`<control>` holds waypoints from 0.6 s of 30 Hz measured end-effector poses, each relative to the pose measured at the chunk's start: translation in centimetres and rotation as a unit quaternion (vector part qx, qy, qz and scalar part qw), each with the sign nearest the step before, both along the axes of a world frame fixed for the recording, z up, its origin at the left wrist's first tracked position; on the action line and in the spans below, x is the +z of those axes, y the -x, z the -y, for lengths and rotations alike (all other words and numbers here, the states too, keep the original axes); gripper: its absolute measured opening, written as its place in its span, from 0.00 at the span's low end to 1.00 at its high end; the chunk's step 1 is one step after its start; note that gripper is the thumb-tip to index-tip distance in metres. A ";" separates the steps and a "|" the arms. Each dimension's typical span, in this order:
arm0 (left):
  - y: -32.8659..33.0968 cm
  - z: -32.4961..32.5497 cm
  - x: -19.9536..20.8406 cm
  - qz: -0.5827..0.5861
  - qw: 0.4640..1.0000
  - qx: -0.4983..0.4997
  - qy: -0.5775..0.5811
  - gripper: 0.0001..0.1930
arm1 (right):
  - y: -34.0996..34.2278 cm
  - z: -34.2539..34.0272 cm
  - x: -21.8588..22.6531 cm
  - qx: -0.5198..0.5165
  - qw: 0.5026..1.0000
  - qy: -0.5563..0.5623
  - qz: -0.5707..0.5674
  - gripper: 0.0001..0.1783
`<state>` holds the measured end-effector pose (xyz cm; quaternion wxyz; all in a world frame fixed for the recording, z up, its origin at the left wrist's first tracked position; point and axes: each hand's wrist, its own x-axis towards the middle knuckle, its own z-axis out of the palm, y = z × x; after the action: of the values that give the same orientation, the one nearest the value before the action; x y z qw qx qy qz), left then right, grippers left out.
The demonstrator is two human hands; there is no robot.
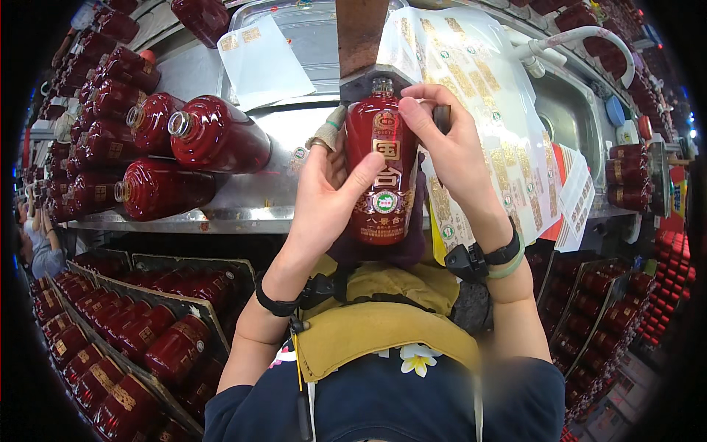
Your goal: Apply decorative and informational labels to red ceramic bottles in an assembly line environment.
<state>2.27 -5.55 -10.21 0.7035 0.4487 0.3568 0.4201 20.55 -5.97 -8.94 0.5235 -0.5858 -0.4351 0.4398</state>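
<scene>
A dark red glass bottle [381, 177] with gold and white decoration leans in front of me, its clear uncapped neck pointing away. My left hand [331, 177] grips it from the left side, thumb across the front; a pale cover wraps one fingertip. At the bottle's right shoulder, my right hand [449, 136] has its thumb and bent forefinger close together, by the neck. Beside those fingers shows a small dark round thing [442, 118], and what the pinch holds is hidden. A purple cloth [417, 221] lies under the bottle.
Several filled-looking red bottles [221, 132] stand or lie at left. Sheets of gold stickers [493, 110] cover the bench at right, beside a metal sink [563, 110] and white tap [589, 33]. A white backing sheet [265, 66] lies far left. Crates of bottles [147, 324] sit below.
</scene>
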 end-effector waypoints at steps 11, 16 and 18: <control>0.0 -0.5 0.0 0.008 1.000 -0.005 0.029 0.39 | 0.1 1.0 -0.5 -0.004 1.000 0.018 -0.023 0.22; 0.0 -0.5 -0.3 -0.008 1.000 -0.004 0.026 0.40 | 0.3 1.1 -0.5 -0.008 0.998 0.032 -0.050 0.21; 0.1 -0.5 -0.3 -0.007 1.000 -0.005 0.026 0.39 | 0.1 1.0 -0.8 -0.006 0.998 0.031 -0.046 0.21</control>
<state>2.17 -5.00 -10.54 0.7141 0.4350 0.3708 0.4041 20.40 -6.98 -9.71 0.5272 -0.5832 -0.3938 0.4763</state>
